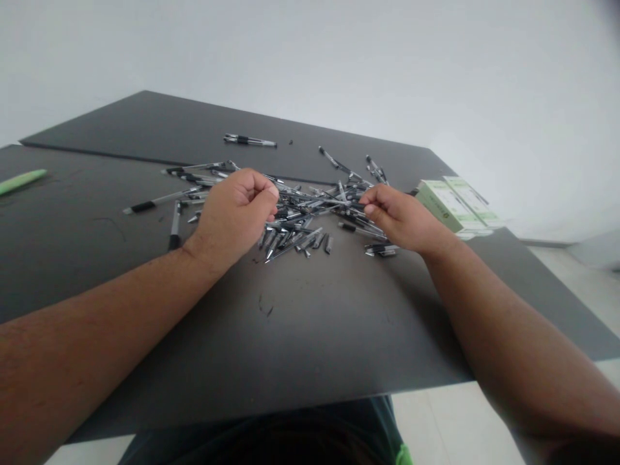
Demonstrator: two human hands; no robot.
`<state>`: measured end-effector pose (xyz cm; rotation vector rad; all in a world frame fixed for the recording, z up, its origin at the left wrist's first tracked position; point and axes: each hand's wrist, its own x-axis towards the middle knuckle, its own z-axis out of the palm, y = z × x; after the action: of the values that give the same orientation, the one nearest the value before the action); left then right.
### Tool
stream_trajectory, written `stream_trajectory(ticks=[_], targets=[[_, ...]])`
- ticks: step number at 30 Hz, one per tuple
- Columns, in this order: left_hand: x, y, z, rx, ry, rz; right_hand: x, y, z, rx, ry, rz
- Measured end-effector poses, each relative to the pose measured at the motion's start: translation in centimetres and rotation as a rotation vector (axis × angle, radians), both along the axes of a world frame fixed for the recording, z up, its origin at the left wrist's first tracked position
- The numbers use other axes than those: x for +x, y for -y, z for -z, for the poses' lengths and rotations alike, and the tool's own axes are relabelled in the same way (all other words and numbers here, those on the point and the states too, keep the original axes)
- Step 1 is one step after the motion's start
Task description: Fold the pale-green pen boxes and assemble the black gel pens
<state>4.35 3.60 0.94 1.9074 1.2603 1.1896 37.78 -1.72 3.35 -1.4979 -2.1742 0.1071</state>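
Observation:
My left hand is closed, thumb pressed against the curled index finger, at the left side of a heap of pen parts. Whatever it pinches is too small to make out. On the right of the heap, my right hand pinches the dark end of a pen between thumb and fingertips. That pen points left toward my other hand and blends with the pile behind it. Clear barrels, black grips, caps and metal tips lie jumbled between and behind both hands.
Two pens lie side by side on the far table. White and green boxes stand at the right edge. A light-green pen-shaped object lies far left. Black ink marks stain the grey table in front.

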Motion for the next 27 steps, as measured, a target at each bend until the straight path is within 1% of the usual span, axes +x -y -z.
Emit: stream_trajectory(ticks=[3, 8, 16, 23, 27], targets=[[0.05, 0.11, -0.1, -0.012, -0.017, 0.006, 0.11, -0.07, 0.1, 0.007, 0.003, -0.015], [0.28, 0.51, -0.39, -0.002, 0.031, -0.007, 0.11, -0.05, 0.07, 0.005, -0.003, -0.027], [0.08, -0.1, -0.01, -0.005, 0.047, 0.008, -0.03, 0.14, -0.14, -0.012, -0.002, -0.031], [0.1, 0.24, -0.22, -0.007, -0.021, 0.022, -0.19, -0.08, 0.2, 0.0, -0.01, -0.05], [0.21, 0.8, -0.7, 0.072, -0.137, 0.054, -0.6, -0.07, 0.3, -0.004, -0.001, -0.048]])
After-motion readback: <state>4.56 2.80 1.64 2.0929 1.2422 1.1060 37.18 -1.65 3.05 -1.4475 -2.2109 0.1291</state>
